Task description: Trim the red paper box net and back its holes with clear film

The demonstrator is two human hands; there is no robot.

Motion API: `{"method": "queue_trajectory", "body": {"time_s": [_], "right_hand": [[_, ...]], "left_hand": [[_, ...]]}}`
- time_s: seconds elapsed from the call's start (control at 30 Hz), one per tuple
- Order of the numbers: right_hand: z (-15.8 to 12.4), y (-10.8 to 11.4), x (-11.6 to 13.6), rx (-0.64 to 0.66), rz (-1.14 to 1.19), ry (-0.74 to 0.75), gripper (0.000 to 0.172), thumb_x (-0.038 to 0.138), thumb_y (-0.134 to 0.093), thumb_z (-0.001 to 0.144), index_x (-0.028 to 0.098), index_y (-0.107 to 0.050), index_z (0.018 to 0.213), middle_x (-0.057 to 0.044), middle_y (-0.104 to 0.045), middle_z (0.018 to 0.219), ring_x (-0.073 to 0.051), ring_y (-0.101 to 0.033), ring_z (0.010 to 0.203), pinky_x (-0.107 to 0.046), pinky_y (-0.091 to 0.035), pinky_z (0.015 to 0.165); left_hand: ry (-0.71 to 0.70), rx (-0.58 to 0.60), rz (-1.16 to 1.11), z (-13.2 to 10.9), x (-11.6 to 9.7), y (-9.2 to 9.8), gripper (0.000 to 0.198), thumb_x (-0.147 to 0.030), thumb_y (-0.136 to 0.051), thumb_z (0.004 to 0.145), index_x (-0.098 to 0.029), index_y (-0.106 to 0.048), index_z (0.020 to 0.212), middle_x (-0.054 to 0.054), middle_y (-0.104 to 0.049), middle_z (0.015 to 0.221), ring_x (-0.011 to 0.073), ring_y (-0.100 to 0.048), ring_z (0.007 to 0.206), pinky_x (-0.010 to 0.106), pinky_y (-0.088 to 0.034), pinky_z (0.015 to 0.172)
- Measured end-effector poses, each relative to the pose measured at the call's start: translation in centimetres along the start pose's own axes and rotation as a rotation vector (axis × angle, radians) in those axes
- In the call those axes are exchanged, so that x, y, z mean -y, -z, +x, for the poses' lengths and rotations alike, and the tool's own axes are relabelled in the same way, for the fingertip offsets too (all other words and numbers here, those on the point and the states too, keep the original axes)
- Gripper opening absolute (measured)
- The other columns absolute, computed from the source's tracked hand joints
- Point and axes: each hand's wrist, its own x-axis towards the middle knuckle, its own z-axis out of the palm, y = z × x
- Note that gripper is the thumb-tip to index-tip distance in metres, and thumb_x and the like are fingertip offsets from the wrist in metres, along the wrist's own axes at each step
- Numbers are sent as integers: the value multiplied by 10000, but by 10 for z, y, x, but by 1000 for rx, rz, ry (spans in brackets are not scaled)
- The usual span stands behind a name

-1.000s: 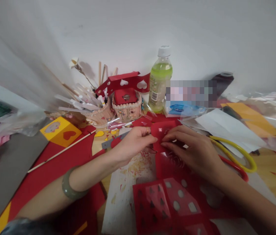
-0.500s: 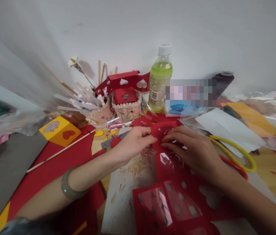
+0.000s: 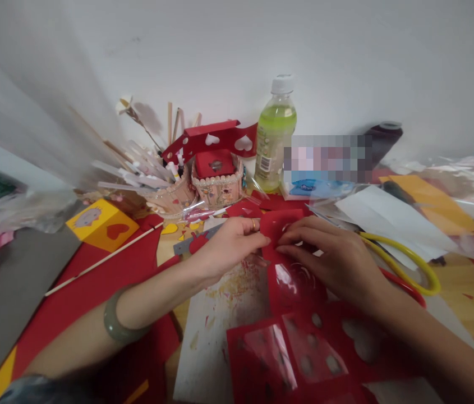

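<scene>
A red paper piece (image 3: pixel 276 224) with cut-out shapes and clear film over part of it stands between my hands. My left hand (image 3: pixel 237 241) pinches its left edge between thumb and fingers. Bent fingers of my right hand (image 3: pixel 325 247) press together on its right side, near the cut-outs; their tips partly hide the paper. Below lies a larger red paper sheet (image 3: pixel 276 322) with film-covered windows and heart and round holes. A stained white sheet (image 3: pixel 203 342) lies beneath the work.
Behind stand a green drink bottle (image 3: pixel 276 126), decorated pen holders (image 3: pixel 217 191) and a tissue pack (image 3: pixel 321 185). A yellow paper cube (image 3: pixel 102 224) and a thin stick (image 3: pixel 102 261) lie left. Yellow and red loop handles (image 3: pixel 430 280), like scissors, lie by my right forearm.
Both hands keep their places on the red paper piece. The larger film-windowed sheet looks very slightly shifted, and the glare on its film has changed.
</scene>
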Motion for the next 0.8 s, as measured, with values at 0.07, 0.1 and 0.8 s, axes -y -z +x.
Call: {"method": "queue_trajectory", "body": {"time_s": [0.07,0.1,0.8], "right_hand": [[0,0,0,5,-2,2,81,158,-556,845,190,-619,806,-39,-650,802,-148,-608,732,-268,-495,650],[0,0,0,3,-6,7,81,153,-555,844,187,-618,805,-41,-650,803,-149,-607,735,-269,-495,653],[-7,-2,2,-64,-209,158,104,170,-542,857,186,-584,952,-54,-631,901,-152,-593,777,-266,-480,621]], "left_hand": [[12,-10,6,0,0,0,191,-41,-501,735,-147,-544,582,-58,-527,551,43,-546,493,133,-434,470],[9,-11,2,1,0,0,194,-40,-501,736,-147,-541,578,-60,-522,548,41,-540,489,131,-431,466],[-8,18,-132,4,2,3,86,-102,-560,708,-135,-580,632,-38,-559,607,62,-537,540,199,-474,556]]}}
